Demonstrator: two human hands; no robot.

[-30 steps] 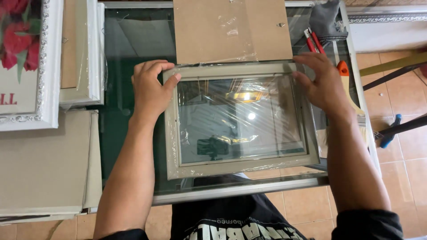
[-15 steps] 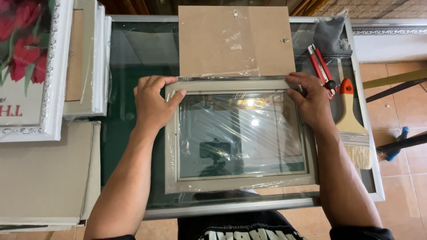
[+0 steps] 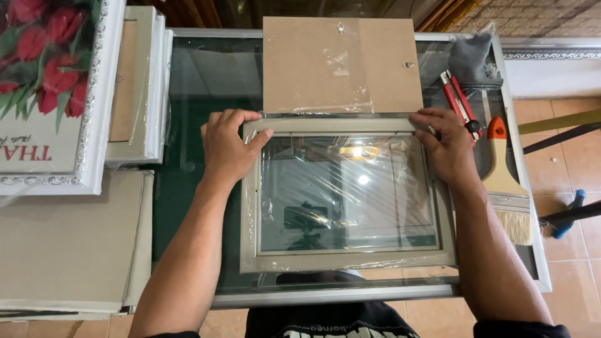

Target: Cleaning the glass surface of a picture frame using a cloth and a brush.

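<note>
While hands [image 3: 338, 147] grip, glossy film-wrapped rectangular frame [image 3: 347, 263]

Two hands [image 3: 228, 147], one wrapped frame [image 3: 344, 200], one backing board [image 3: 341, 62], one brush [image 3: 504, 181].
</note>
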